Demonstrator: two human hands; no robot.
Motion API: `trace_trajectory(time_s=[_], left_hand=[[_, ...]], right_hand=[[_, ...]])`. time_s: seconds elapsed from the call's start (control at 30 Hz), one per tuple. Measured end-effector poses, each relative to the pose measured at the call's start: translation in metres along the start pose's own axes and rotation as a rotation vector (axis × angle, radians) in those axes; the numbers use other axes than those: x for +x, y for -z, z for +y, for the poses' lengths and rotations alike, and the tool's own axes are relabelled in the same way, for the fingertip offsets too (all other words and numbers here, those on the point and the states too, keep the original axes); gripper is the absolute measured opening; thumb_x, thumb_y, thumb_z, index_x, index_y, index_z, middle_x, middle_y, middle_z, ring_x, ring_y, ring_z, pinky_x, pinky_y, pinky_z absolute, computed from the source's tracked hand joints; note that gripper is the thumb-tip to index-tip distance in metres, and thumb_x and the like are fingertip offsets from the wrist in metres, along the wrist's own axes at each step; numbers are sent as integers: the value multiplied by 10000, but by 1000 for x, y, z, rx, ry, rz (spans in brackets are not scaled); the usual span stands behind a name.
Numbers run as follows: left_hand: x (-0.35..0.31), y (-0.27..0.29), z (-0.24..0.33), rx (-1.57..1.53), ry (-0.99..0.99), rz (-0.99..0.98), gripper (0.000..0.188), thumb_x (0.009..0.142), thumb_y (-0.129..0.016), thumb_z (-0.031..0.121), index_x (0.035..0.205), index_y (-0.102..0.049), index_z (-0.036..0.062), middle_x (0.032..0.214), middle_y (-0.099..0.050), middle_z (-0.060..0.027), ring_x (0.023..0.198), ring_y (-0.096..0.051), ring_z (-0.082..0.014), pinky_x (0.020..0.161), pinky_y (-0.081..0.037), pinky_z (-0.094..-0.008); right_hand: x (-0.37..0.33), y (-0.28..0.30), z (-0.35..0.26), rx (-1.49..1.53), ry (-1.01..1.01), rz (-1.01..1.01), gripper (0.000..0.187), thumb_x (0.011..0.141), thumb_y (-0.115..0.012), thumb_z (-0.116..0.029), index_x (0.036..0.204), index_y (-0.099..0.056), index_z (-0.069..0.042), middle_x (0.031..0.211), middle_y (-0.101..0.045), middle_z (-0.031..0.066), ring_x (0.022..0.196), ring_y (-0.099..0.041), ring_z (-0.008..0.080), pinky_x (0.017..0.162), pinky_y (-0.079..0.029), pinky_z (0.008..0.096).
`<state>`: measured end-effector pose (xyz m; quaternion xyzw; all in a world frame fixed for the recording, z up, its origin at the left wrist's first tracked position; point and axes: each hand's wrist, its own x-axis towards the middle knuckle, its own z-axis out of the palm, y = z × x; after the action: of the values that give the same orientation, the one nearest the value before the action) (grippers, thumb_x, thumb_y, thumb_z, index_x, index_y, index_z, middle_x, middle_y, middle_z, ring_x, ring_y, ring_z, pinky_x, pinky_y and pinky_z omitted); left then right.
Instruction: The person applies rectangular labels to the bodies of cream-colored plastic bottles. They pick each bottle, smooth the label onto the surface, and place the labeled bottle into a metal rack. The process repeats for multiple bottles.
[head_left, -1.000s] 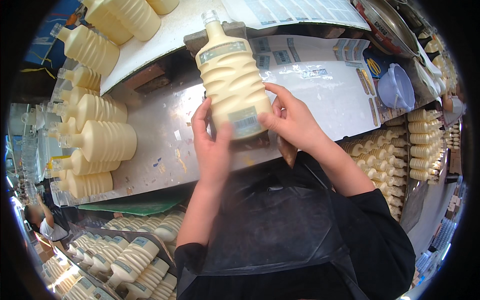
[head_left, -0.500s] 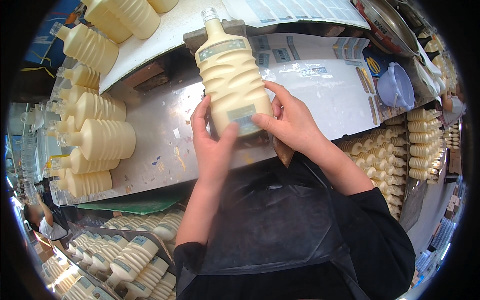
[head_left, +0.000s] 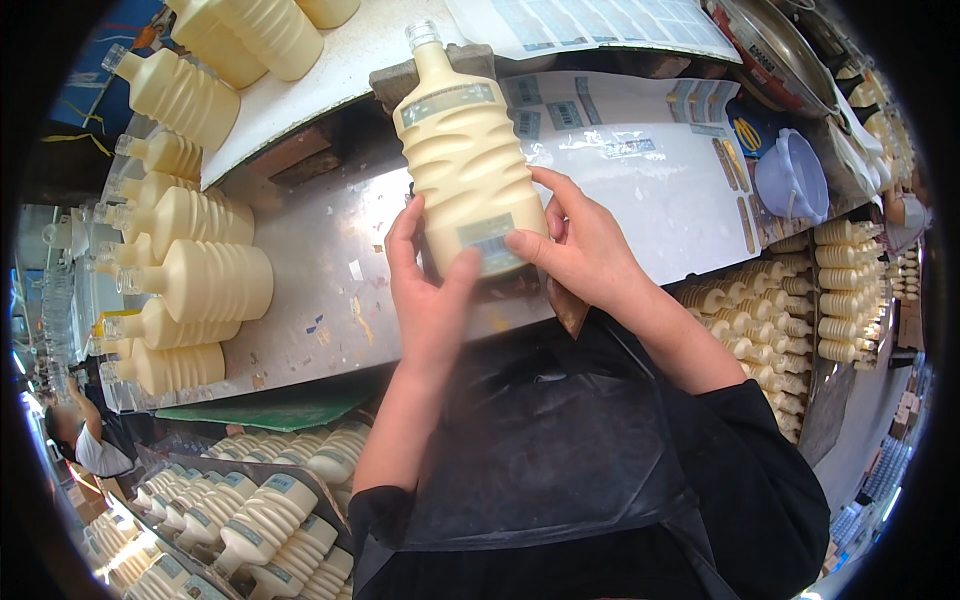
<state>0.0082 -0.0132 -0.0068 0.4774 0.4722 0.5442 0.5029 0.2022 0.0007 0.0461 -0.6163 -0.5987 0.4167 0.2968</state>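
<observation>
In the head view, a ridged cream bottle (head_left: 465, 165) is held at the upper centre of the frame, its broad face turned up toward the camera. Its clear neck (head_left: 423, 36) is pointed at the top edge, and its base is turned toward the wearer; the long axis is run nearly up the frame, leaned slightly left at the top. The shoulder is set over a grey block (head_left: 392, 82); whether weight is borne there cannot be told. The base end is clasped between both hands. By the left hand (head_left: 428, 295), the left side is cupped with curled fingers, the blurred thumb being brought to the lower label (head_left: 487, 238). By the right hand (head_left: 590, 250), the right side is gripped, the thumb being laid at that label's right edge.

Whether anything is contained in the bottle cannot be told. At the right of the frame, a lavender pail (head_left: 777, 178) is stood beside a white sheet (head_left: 640, 205); its contents cannot be made out. At the lower left, labelled bottles (head_left: 262, 520) are stacked within dark-edged shelving (head_left: 322, 487). At the left, cream bottles (head_left: 215, 283) are laid on the metal table (head_left: 310, 270), necks pointed left.
</observation>
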Motion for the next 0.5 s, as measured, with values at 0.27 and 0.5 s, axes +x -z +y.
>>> trace_trajectory(time_s=[0.27,0.5], left_hand=[[0,0,0,-9,-1,-1,731,873,-715,105,1520,-383,25,1471,-393,-130,1387,-406,-268,1182,-351,-431],[0,1,-3,-52,2,1,775,885,-759,107,1551,-367,43,1496,-453,-147,1393,-431,-248,1195,-321,-402]], right_hand=[[0,0,0,-6,3,-1,834,860,-803,-396,1489,-458,28,813,-504,13,744,-509,119,687,-456,276],[0,-1,1,4,5,-1,841,861,-799,-411,1492,-455,25,816,-504,15,748,-514,121,691,-459,277]])
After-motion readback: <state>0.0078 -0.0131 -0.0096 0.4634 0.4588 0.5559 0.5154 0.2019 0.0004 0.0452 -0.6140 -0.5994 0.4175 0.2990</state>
